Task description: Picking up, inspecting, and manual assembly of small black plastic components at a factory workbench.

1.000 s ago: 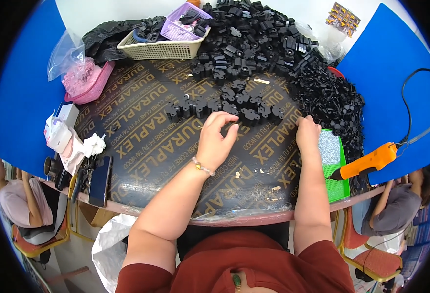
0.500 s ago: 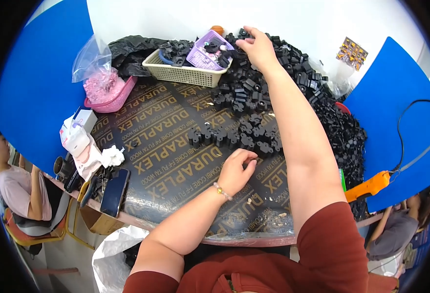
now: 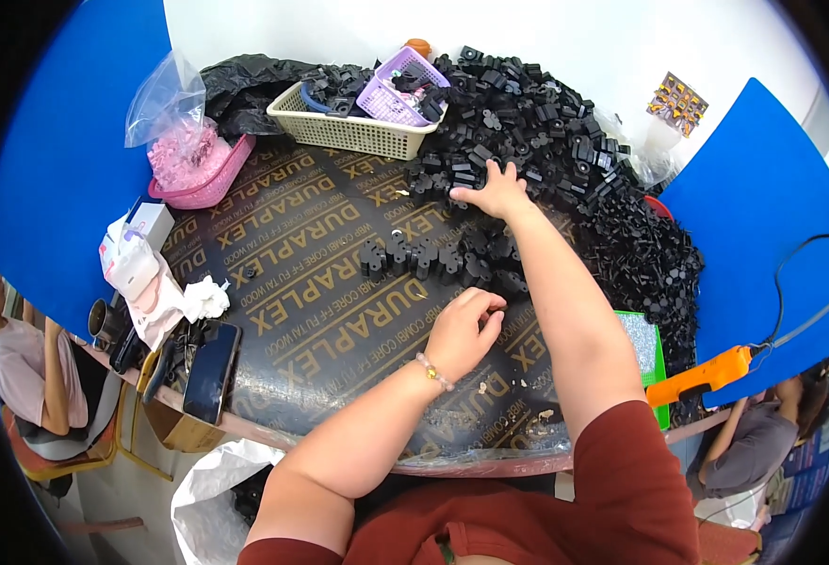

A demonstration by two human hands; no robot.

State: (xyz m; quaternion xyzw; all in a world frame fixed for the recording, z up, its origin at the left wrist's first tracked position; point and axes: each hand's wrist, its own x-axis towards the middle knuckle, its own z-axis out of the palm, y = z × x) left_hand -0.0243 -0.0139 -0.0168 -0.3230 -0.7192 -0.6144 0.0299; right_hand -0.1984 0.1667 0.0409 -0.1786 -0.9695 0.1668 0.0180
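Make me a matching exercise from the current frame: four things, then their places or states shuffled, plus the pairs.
1. right hand
2. dark phone
3. pink basket
4. orange tool

A. holding pink pieces
B. spread open by the black parts pile
C. at the green tray
D. at the table's near-left edge

Pairs: 1-B; 2-D; 3-A; 4-C
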